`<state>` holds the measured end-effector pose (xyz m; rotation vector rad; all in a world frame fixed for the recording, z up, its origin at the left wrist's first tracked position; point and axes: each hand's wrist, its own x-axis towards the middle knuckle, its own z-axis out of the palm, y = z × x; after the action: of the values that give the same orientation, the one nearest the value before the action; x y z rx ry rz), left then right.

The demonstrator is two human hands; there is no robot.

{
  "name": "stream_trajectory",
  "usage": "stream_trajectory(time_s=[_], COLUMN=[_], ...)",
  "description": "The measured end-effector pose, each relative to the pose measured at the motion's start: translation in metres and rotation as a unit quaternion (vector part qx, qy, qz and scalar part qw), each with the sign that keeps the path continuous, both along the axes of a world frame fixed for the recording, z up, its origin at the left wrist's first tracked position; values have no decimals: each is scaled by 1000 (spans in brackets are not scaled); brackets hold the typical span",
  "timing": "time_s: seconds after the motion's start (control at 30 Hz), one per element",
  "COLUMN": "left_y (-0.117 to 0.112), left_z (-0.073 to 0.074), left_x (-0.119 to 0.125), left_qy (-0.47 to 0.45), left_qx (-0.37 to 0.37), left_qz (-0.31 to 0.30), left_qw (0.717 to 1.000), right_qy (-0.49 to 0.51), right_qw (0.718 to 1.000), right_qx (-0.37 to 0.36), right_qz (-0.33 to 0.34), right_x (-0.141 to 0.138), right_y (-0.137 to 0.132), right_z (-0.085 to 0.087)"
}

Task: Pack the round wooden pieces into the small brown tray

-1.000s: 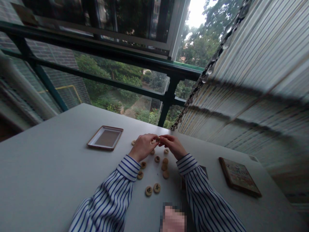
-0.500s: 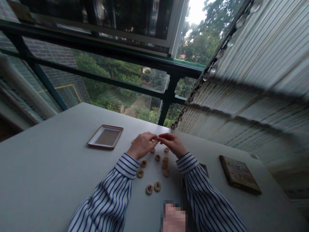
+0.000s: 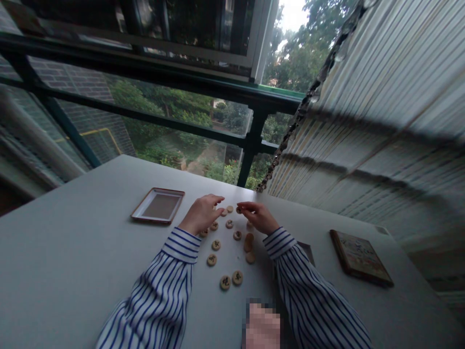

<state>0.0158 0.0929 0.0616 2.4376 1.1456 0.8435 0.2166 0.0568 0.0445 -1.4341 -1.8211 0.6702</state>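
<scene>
Between the fingertips of my right hand (image 3: 258, 216) is a round wooden xiangqi piece (image 3: 239, 210), a dark character on its face. My left hand (image 3: 202, 213) hovers over the far side of the pieces, thumb and fingers parted, with nothing in it. Two blank-faced pieces, one of them a pale disc (image 3: 230, 209), lie just right of its fingertips. Several more pieces are spread between my forearms. A pair with characters, including a xiangqi piece (image 3: 237, 277), lies nearest me. Some blank-faced discs (image 3: 249, 241) sit close together beside my right wrist.
A shallow rectangular lid or tray (image 3: 158, 206) rests at the left on the white table (image 3: 90, 252). To the right lies a flat wooden box (image 3: 361, 257) with a printed top. A dark object (image 3: 306, 252) is partly hidden behind my right sleeve. Window railing and a curtain border the table.
My left hand has let go of the piece both hands were touching and moved left, its fingers opening. The right hand keeps the piece, barely shifted.
</scene>
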Motion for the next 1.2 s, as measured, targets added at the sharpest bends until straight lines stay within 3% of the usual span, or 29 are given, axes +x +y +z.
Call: stream_trajectory(time_s=[0.3, 0.57, 0.93, 1.2], left_y=[2, 1, -3, -6], left_z=[-13, -20, -25, -25], left_x=[3, 8, 18, 18], left_qy=[79, 94, 104, 115], left_qx=[22, 38, 30, 33], left_qz=[16, 26, 20, 18], left_qw=[997, 995, 994, 993], right_qy=[-239, -313, -400, -427], right_qw=[970, 949, 913, 899], right_qx=[-11, -26, -35, -44], right_qz=[-28, -38, -76, -88], right_x=[-2, -3, -8, -9], right_y=[-4, -5, -14, -15], right_z=[-3, -7, 7, 7])
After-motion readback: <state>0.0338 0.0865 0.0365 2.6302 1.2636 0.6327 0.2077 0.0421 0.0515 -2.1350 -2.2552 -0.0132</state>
